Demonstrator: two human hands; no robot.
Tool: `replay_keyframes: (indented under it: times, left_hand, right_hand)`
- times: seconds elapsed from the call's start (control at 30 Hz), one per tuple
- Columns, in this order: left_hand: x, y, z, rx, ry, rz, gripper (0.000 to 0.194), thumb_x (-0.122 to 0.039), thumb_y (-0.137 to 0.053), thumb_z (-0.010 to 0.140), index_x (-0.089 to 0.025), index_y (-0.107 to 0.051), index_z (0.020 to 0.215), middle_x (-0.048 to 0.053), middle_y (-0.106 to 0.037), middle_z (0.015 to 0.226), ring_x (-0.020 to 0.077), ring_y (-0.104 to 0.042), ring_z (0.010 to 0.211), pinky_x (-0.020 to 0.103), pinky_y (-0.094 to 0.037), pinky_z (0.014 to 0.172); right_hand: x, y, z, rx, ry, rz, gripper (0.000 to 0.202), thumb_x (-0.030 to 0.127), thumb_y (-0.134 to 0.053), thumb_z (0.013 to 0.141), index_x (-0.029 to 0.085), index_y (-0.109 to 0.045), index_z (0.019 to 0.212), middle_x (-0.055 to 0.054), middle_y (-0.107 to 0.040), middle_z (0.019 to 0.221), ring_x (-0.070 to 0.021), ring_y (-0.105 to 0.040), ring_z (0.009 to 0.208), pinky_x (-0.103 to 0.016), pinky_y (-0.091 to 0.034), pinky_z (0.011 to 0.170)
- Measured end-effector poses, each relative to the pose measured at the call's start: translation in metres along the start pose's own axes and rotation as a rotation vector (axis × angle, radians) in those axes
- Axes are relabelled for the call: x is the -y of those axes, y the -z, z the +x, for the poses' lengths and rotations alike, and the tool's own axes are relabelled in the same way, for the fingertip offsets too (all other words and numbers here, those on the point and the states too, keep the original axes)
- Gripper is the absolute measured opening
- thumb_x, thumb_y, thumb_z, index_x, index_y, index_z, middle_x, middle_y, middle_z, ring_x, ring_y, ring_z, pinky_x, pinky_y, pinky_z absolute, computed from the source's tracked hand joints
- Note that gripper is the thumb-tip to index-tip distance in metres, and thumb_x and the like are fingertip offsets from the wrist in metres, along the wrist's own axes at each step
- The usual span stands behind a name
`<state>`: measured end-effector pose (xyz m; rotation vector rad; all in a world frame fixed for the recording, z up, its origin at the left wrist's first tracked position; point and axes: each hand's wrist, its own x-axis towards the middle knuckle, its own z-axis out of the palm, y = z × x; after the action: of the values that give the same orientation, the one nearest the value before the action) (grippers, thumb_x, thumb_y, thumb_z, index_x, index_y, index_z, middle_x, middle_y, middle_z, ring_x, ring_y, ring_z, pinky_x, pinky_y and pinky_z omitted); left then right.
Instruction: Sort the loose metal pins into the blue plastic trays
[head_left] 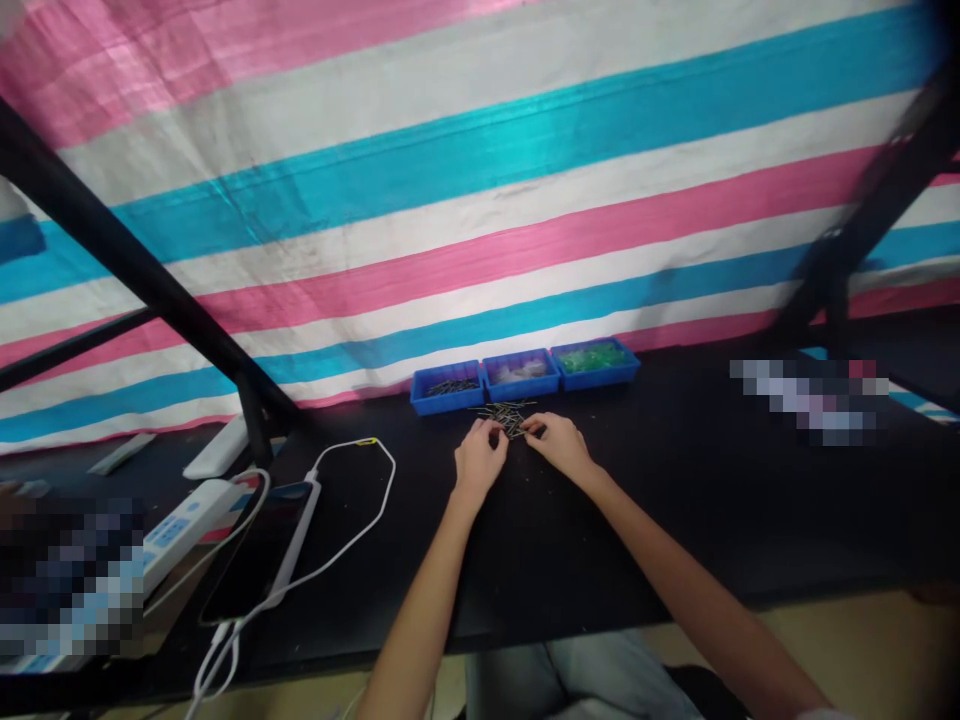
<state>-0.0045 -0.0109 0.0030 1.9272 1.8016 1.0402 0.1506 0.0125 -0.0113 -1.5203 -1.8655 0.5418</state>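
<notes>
A loose pile of thin metal pieces (511, 412), like screws or nails, lies on the black table in front of the blue trays. At its near left side is my left hand (480, 462), fingers curled and pinched together at the pile's edge. My right hand (561, 446) reaches in from the right, thumb and fingertips closed against the pile. What either hand pinches is too small to make out. Just behind the pile stands a blue tray of similar dark metal pieces (448, 402).
Beside it are a blue tray of whitish, clear pieces (520, 388) and a blue tray of green pieces (598, 376). A phone (259, 555), a white cable (390, 470) and a power strip (184, 525) lie left. A black frame bar (187, 325) slants by the striped sheet (480, 260).
</notes>
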Motion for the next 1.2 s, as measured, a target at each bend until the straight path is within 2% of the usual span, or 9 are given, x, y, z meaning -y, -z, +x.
replay_keyframes:
  times: [0.23, 0.37, 0.57, 0.7, 0.8, 0.9, 1.0, 1.1, 1.2]
  left_hand:
    - [0.006, -0.005, 0.003, -0.024, -0.001, -0.052, 0.019, -0.036, -0.05, 0.078, -0.024, -0.066, 0.077, 0.001, -0.06, 0.082, 0.0123, -0.053, 0.066, 0.021, -0.03, 0.051]
    - [0.008, -0.008, 0.005, -0.03, 0.004, -0.159, 0.029, -0.043, -0.049, 0.078, -0.022, -0.069, 0.074, 0.001, -0.06, 0.077, 0.0114, -0.051, 0.062, 0.022, -0.033, 0.053]
    - [0.005, -0.008, 0.009, 0.042, 0.072, -0.483, 0.035, -0.046, -0.053, 0.073, -0.016, -0.071, 0.076, 0.002, -0.058, 0.061, 0.0095, -0.044, 0.052, 0.022, -0.035, 0.052]
    - [0.003, -0.007, 0.01, 0.071, 0.159, -0.634, 0.034, -0.043, -0.06, 0.068, -0.015, -0.071, 0.085, 0.002, -0.059, 0.062, 0.0074, -0.041, 0.047, 0.02, -0.032, 0.045]
    - [0.003, -0.007, 0.01, 0.06, 0.181, -0.693, 0.034, -0.041, -0.062, 0.066, -0.015, -0.07, 0.087, 0.003, -0.061, 0.066, 0.0068, -0.041, 0.047, 0.02, -0.032, 0.043]
    - [0.004, -0.007, 0.011, 0.041, 0.185, -0.705, 0.034, -0.039, -0.064, 0.065, -0.015, -0.07, 0.089, 0.004, -0.062, 0.068, 0.0069, -0.044, 0.048, 0.02, -0.035, 0.044]
    - [0.005, -0.007, 0.011, 0.007, 0.129, -0.678, 0.032, -0.039, -0.063, 0.067, -0.015, -0.07, 0.087, 0.005, -0.064, 0.076, 0.0078, -0.047, 0.053, 0.021, -0.039, 0.048]
    - [0.005, -0.007, 0.01, -0.047, 0.011, -0.538, 0.025, -0.037, -0.062, 0.069, -0.017, -0.07, 0.082, 0.005, -0.062, 0.082, 0.0082, -0.049, 0.057, 0.022, -0.04, 0.053]
    - [0.005, -0.009, 0.007, -0.044, -0.057, -0.342, 0.018, -0.034, -0.063, 0.068, -0.02, -0.07, 0.075, 0.003, -0.059, 0.079, 0.0069, -0.045, 0.054, 0.021, -0.038, 0.052]
  right_hand:
    - [-0.003, -0.002, 0.003, -0.078, -0.006, 0.097, 0.018, 0.036, -0.056, 0.073, 0.026, -0.068, 0.081, 0.001, -0.067, 0.081, -0.0111, -0.055, 0.056, -0.022, -0.038, 0.05]
    - [-0.004, -0.003, 0.008, -0.111, -0.036, 0.298, 0.026, 0.037, -0.056, 0.071, 0.02, -0.069, 0.085, -0.003, -0.068, 0.08, -0.0109, -0.054, 0.051, -0.023, -0.041, 0.05]
    - [0.007, 0.0, 0.008, -0.054, -0.143, 0.713, 0.037, 0.04, -0.062, 0.065, 0.013, -0.068, 0.09, -0.008, -0.068, 0.081, -0.0104, -0.052, 0.051, -0.023, -0.042, 0.046]
    - [0.015, 0.003, 0.005, 0.017, -0.221, 0.779, 0.04, 0.042, -0.064, 0.064, 0.014, -0.068, 0.092, -0.005, -0.065, 0.066, -0.0085, -0.048, 0.048, -0.019, -0.033, 0.039]
    - [0.016, 0.003, 0.004, 0.055, -0.199, 0.802, 0.041, 0.042, -0.065, 0.063, 0.015, -0.068, 0.093, -0.005, -0.066, 0.073, -0.0073, -0.047, 0.048, -0.018, -0.031, 0.038]
    - [0.016, 0.001, 0.004, 0.095, -0.156, 0.813, 0.039, 0.04, -0.065, 0.063, 0.016, -0.067, 0.094, -0.007, -0.067, 0.084, -0.0061, -0.048, 0.047, -0.018, -0.032, 0.038]
    - [0.016, 0.0, 0.003, 0.124, -0.13, 0.809, 0.04, 0.039, -0.065, 0.064, 0.016, -0.066, 0.097, -0.008, -0.067, 0.088, -0.0065, -0.049, 0.048, -0.018, -0.031, 0.036]
    - [0.017, -0.001, 0.003, 0.083, -0.1, 0.794, 0.04, 0.039, -0.065, 0.065, 0.016, -0.065, 0.097, -0.009, -0.065, 0.095, -0.0076, -0.053, 0.051, -0.018, -0.035, 0.037]
    - [0.017, -0.002, 0.003, 0.02, -0.047, 0.766, 0.036, 0.039, -0.067, 0.063, 0.016, -0.068, 0.091, -0.009, -0.064, 0.097, -0.0088, -0.056, 0.053, -0.022, -0.045, 0.047]
